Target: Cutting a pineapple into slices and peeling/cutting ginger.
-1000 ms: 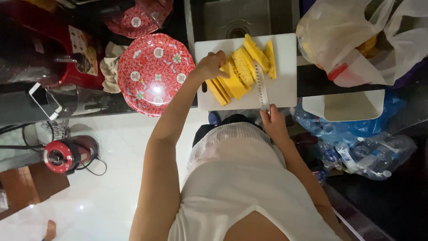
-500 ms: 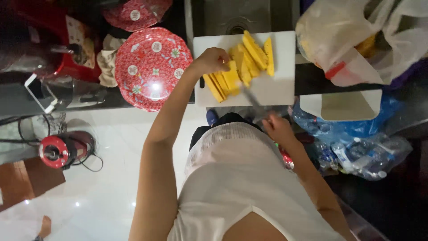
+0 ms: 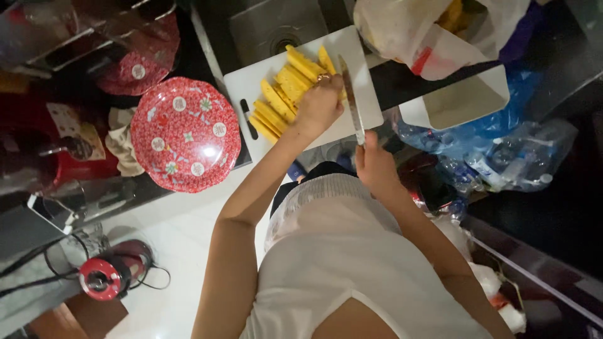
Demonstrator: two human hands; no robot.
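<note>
A white cutting board [image 3: 367, 103] lies on the dark counter with several long yellow fruit slices [image 3: 282, 100] on it. My left hand [image 3: 319, 107] rests on the slices at the board's middle, fingers curled onto them. My right hand [image 3: 375, 164] grips the handle of a knife [image 3: 350, 100] whose blade points away over the board, just right of my left hand.
A red patterned plate [image 3: 185, 133] sits left of the board, a second red plate [image 3: 135, 66] behind it. A sink [image 3: 276, 28] is at the top. Plastic bags [image 3: 433, 31] and a white tray [image 3: 458, 103] lie at right. A phone [image 3: 53, 212] and a red appliance [image 3: 103, 276] are at left.
My left hand shifted right onto the middle of the slices. My right hand brought the knife back up, blade now standing over the board beside the left hand.
</note>
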